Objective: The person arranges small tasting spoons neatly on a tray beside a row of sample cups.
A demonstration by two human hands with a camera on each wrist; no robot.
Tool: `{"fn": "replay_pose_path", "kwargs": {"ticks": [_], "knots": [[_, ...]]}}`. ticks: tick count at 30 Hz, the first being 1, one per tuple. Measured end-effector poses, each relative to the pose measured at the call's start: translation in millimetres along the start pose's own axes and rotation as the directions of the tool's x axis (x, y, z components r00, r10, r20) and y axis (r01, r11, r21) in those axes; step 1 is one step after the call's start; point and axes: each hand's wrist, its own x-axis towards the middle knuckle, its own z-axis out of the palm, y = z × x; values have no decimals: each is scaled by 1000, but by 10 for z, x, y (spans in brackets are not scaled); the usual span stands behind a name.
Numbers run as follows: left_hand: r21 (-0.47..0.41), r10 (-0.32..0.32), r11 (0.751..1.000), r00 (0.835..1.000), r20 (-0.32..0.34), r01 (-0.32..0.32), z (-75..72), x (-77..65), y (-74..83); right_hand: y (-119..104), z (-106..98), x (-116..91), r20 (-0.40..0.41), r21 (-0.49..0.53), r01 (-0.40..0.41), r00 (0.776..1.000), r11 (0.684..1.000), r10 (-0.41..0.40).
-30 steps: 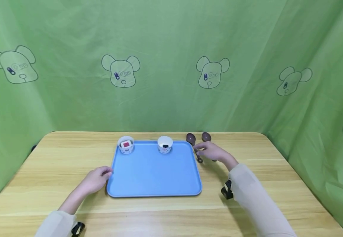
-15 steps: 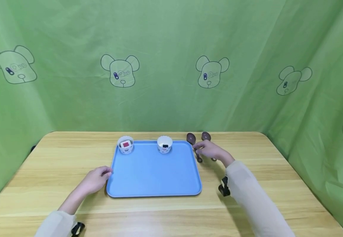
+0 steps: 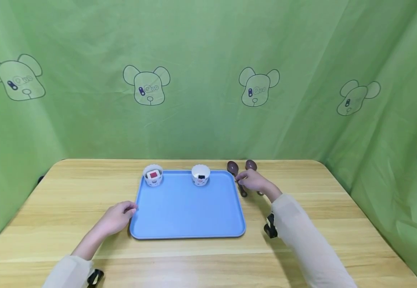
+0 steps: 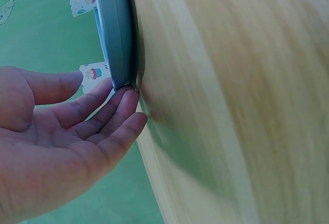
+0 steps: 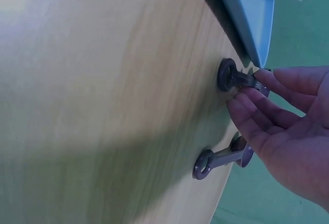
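My left hand (image 3: 116,218) is at the left rim of the blue tray (image 3: 190,208); in the left wrist view its fingertips touch the tray's edge while the thumb stands apart. To the tray's right, my right hand (image 3: 256,182) reaches down to a dark brown spoon (image 3: 232,168) lying beside the rim. Thumb and fingers pinch its handle; the ring at the handle's end (image 5: 225,75) shows in the right wrist view. A second brown spoon (image 3: 251,165) lies just right of it, its handle partly hidden by the hand.
Two cupcake-print paper cups stand along the tray's far side. The left cup (image 3: 153,181) holds a white block with a red top; the right cup (image 3: 200,181) holds something black and white. A green curtain (image 3: 201,128) hangs behind the wooden table (image 3: 179,264).
My right hand has shifted slightly left, and its fingers have drawn closer together at the nearer spoon's handle. The left hand, tray and cups stay in place.
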Motion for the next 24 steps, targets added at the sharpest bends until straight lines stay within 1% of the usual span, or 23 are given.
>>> {"fn": "replay_pose_path", "kwargs": {"ticks": [3, 6, 7, 8, 12, 15, 19, 24], "knots": [[-2, -2, 1000, 1000, -3, 2, -2, -4, 8, 13, 8, 10, -25, 9, 0, 1000, 1000, 0], [-2, 1, 1000, 1000, -5, -1, -3, -5, 14, 50, 10, 31, -39, 26, 20, 999, 999, -19], [-3, 3, 1000, 1000, -6, -3, -4, -5, 16, 87, 13, 46, -45, 35, 49, 998, 998, -47], [-5, 4, 1000, 1000, -7, -4, -4, -5, 17, 97, 12, 51, -46, 40, 49, 998, 998, -47], [-5, 12, 1000, 1000, -15, -12, -2, -2, 12, 95, 15, 50, -47, 63, 14, 999, 998, -11], [-2, 14, 1000, 1000, -18, -14, 1, 3, 4, 31, 21, 16, -54, 75, -48, 997, 996, 53], [-1, 11, 1000, 1000, -19, -11, 8, 6, -9, -7, 34, -16, -65, 80, -70, 995, 994, 75], [2, 7, 1000, 1000, -17, -7, 20, 2, -19, 14, 56, -24, -57, 102, -81, 995, 991, 88]]}}
